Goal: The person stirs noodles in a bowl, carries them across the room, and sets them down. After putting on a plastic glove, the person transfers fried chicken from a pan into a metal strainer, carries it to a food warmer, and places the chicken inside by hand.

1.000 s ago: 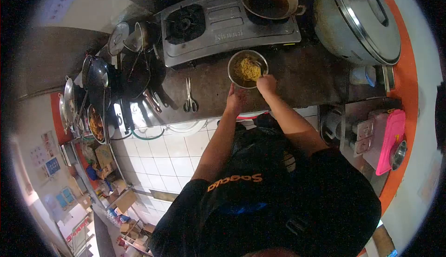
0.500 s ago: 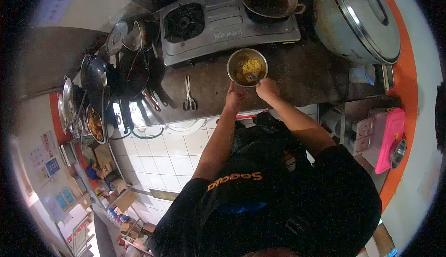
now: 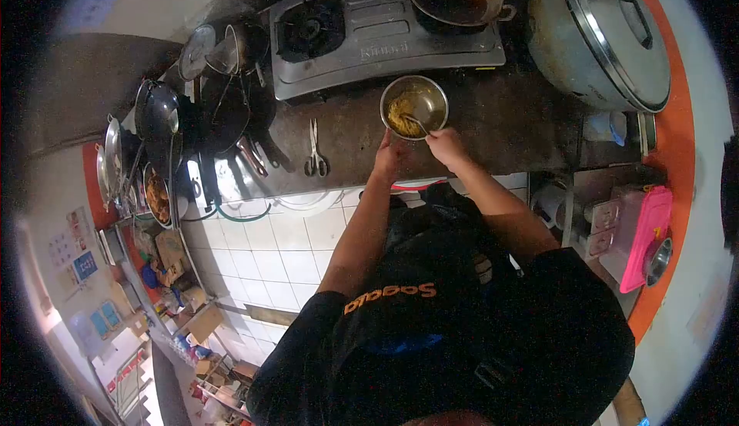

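Evidently the left hand steadies the light, slippery metal bowl at upper centre by its rim, while the right hand pinches a spoon in soft noodles.

The stove carries a raised brand name on its front panel, which seems to read "Rinnai". The black shirt bears orange lettering, seen upside down, too unclear to spell. The wall posters at left are too small to read.

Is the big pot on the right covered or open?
Covered: a metal lid with a handle sits on the pot.
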The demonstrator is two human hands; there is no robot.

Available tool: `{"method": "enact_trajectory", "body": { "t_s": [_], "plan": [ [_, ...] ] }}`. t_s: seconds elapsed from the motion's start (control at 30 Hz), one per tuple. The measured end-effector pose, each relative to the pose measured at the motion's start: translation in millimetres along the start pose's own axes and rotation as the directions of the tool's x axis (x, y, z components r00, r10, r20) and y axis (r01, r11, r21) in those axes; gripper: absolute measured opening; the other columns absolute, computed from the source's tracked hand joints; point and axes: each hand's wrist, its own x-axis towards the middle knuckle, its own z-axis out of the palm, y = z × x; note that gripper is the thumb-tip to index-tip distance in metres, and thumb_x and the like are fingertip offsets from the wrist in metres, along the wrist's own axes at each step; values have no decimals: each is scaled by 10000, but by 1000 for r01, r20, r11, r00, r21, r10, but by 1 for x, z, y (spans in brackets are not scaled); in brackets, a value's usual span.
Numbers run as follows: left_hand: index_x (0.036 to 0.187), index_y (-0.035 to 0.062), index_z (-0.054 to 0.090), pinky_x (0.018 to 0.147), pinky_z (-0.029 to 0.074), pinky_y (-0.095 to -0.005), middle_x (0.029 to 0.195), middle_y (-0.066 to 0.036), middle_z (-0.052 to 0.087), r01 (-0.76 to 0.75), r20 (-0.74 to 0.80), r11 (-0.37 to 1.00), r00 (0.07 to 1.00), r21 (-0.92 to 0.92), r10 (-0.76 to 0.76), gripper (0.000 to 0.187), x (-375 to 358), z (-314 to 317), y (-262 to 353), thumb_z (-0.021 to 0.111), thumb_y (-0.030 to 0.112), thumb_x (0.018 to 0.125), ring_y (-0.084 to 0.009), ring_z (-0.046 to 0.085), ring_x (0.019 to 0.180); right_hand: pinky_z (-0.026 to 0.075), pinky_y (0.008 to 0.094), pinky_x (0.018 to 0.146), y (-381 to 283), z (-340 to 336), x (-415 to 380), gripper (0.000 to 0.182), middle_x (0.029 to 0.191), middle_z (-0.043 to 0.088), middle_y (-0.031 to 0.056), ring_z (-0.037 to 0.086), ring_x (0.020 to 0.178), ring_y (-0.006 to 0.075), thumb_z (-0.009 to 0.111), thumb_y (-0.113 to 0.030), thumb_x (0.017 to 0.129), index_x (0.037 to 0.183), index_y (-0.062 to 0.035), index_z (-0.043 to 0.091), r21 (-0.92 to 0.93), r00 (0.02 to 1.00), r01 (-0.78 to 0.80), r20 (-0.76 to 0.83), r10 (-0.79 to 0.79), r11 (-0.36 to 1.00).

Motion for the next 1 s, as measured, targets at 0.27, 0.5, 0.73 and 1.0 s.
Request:
{"method": "enact_trajectory", "body": {
  "t_s": [0.27,0.5,0.73,1.0],
  "plan": [
    [1421,222,104,540,414,-271,848,-62,538,-6,70,999,998,-32,8,791,-1,-1,4,417,-47,747,-150,488,620,478,425,661,15,33,27,260,787,621,188,606,741,339,559,-227,809,786,21,634,-317,934,11,-337,-123,948],
    [1420,227,131,522,418,-297,906,-89,551,1,-33,1000,999,-3,-1,756,-7,6,11,414,-18,763,-149,490,621,467,416,592,-11,4,0,227,742,629,179,611,687,335,554,-199,823,843,5,650,261,975,-186,-72,211,947],
    [1413,228,167,522,422,-313,913,-97,562,-39,49,999,998,3,39,717,10,-9,0,383,-21,777,-148,466,582,466,417,688,-4,56,52,303,863,636,187,610,792,336,551,-272,827,949,-12,647,440,874,-238,-292,388,866],
    [1407,238,202,562,391,-292,700,-47,490,10,61,984,998,-178,1,709,3,-9,4,354,-39,772,-138,444,608,473,396,753,0,-15,-2,318,938,612,205,594,868,333,572,-251,799,1005,-14,622,-379,960,257,-5,-279,889]
  ]
}}
